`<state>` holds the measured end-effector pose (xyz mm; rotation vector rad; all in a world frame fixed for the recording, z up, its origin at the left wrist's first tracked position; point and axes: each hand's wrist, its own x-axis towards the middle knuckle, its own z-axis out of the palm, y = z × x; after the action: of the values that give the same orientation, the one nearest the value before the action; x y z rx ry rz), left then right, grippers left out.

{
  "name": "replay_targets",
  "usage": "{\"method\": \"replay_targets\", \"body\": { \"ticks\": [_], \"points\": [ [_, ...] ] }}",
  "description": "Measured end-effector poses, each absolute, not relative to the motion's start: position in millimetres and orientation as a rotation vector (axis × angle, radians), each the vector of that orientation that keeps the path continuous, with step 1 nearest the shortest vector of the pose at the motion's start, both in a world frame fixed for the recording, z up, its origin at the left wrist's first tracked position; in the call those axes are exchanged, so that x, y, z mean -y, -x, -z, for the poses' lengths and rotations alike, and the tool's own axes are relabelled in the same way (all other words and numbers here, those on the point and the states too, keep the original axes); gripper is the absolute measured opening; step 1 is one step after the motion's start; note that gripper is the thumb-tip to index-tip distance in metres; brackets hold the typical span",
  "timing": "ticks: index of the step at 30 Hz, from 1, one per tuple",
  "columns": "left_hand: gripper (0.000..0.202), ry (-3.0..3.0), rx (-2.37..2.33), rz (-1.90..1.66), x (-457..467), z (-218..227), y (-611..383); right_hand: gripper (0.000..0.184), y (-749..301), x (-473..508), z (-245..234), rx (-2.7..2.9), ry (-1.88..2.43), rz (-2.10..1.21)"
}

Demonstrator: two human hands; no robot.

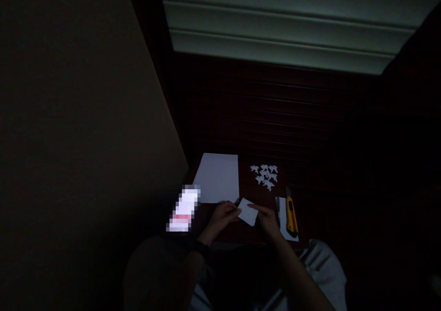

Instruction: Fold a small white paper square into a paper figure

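Observation:
Between my two hands is a small square of white paper [247, 212], tilted with one corner toward me. My left hand [225, 212] pinches its left corner between thumb and fingers. At the upper right edge, my right hand [267, 217] holds the paper too, with a finger stretched across its top. Several small folded white paper pieces [264, 174] lie in a cluster beyond my right hand. A large white sheet [218, 178] is flat on the dark table [245, 182], beyond my left hand. The room is dim, so fine detail is hard to make out.
A yellow box cutter [291, 214] rests on a white paper strip [283, 217] at the right side of the table. A lit, blurred-out phone-like screen [184, 210] is at the left. A wall [148, 95] rises on the left, with slatted panels [275, 31] behind.

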<state>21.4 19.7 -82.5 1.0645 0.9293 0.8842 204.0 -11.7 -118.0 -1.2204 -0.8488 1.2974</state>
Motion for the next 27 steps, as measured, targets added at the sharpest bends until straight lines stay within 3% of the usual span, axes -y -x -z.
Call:
{"method": "replay_targets", "body": {
  "ticks": [13,21,27],
  "points": [
    [0.041,-0.960,-1.028,-1.099,-25,109,-27,0.030,-195,20,102,1.121,1.194,-1.194],
    [0.039,-0.936,-1.050,-1.074,-23,108,-26,0.054,-199,18,83,0.835,0.991,-1.447],
    [0.032,-1.097,-1.074,-0.996,-23,113,-28,0.037,-193,16,89,1.060,1.217,-1.231]
  ]
}}
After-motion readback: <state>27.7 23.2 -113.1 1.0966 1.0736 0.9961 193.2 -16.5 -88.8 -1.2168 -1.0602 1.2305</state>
